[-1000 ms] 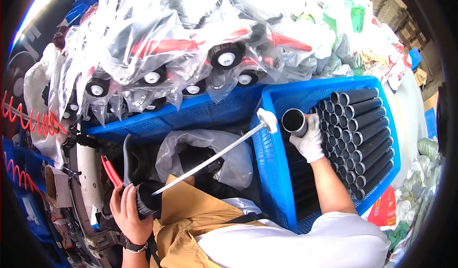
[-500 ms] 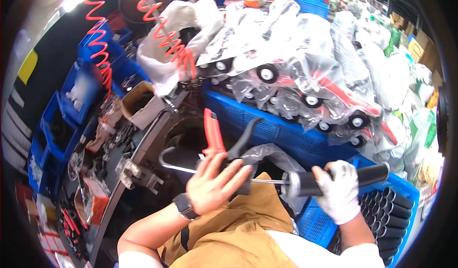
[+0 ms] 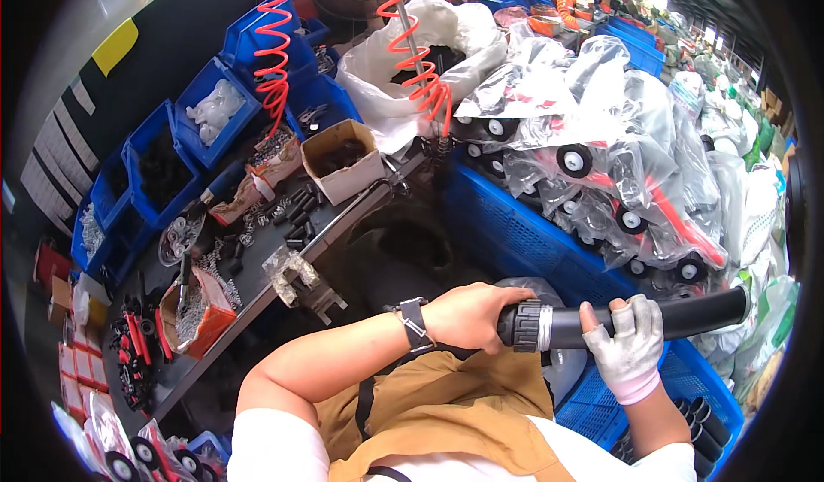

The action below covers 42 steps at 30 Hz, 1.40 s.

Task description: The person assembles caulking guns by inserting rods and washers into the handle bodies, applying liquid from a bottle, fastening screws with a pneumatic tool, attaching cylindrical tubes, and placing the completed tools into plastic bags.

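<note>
Workbench (image 3: 150, 267): ran down the left under blue bins (image 3: 225, 145) and red coiled hoses (image 3: 276, 96), with a cardboard box (image 3: 356, 181) standing among loose small parts.
Bagged goods: red parts with black wheels lay heaped in clear plastic bags (image 3: 648, 139) at upper right.
Black tube (image 3: 699, 317): lay nearly level between the two hands, crossing in front of the tan apron (image 3: 438, 396) — its free end pointed right, above the blue crate (image 3: 592, 405) where more tubes (image 3: 705, 430) lay.
Left hand (image 3: 470, 317): bare, closed about the end of the ribbed black collar (image 3: 527, 327); most of its fingers were out of sight.
Right hand (image 3: 628, 345): gloved, wrapped over the tube near mid-length, clamped on it.
Collar step: pressing or turning the collar onto the tube, by the look of it — whether it was fully seated could not be told.
Next move: seemed to call for a firm right-hand hold against any twist, with tube and collar kept in line.
</note>
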### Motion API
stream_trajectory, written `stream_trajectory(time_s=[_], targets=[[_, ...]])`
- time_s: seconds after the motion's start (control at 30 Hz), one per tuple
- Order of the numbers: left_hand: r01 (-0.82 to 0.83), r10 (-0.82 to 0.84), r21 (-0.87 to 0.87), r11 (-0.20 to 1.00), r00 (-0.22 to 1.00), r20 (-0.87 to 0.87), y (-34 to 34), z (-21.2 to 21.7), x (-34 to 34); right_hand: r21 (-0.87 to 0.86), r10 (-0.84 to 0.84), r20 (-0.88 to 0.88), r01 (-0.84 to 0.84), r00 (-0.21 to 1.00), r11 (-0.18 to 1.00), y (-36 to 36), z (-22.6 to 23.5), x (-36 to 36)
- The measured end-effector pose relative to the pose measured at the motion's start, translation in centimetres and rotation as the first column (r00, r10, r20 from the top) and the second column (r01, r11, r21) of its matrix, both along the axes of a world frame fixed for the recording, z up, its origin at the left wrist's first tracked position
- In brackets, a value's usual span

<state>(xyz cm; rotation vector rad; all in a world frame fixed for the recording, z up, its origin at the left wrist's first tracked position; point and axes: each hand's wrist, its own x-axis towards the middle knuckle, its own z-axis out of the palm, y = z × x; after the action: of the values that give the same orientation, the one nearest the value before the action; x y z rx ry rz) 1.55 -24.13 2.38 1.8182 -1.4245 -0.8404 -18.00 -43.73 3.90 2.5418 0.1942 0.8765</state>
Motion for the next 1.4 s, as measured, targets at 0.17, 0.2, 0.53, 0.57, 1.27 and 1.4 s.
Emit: stream_trajectory(time_s=[0.17,0.2,0.53,0.57,1.27,1.4], targets=[[-0.02,0.236,-0.305,0.952,0.683,0.692,0.9,0.8,-2.1,0.249,0.035,-0.144,0.003,0.989,0.968,1.1,0.9,1.5],[0.058,0.284,-0.351,0.934,0.475,0.833,1.2,1.4,-1.5,0.385,0.049,-0.22,0.04,0.974,0.922,1.6,1.8,2.1],[-0.724,0.011,-0.646,0.243,0.668,-0.744,7.1,-1.7,1.3,0.881,0.53,-0.261,-0.026,0.807,0.473,9.1,0.7,13.9],[-0.792,0.029,-0.575,0.204,0.592,-0.806,8.6,-1.6,1.4,0.88,0.677,-0.24,-0.139,0.695,0.455,9.5,0.7,15.9],[-0.793,0.361,-0.585,-0.174,0.501,-0.787,25.2,-1.0,4.7,0.627,0.88,-0.022,0.679,-0.475,0.383,10.6,-14.4,35.3],[-0.689,0.471,-0.611,-0.391,0.42,-0.776,25.4,0.0,6.0,0.843,0.731,-0.476,0.489,0.488,0.222,9.0,-31.5,45.3]])
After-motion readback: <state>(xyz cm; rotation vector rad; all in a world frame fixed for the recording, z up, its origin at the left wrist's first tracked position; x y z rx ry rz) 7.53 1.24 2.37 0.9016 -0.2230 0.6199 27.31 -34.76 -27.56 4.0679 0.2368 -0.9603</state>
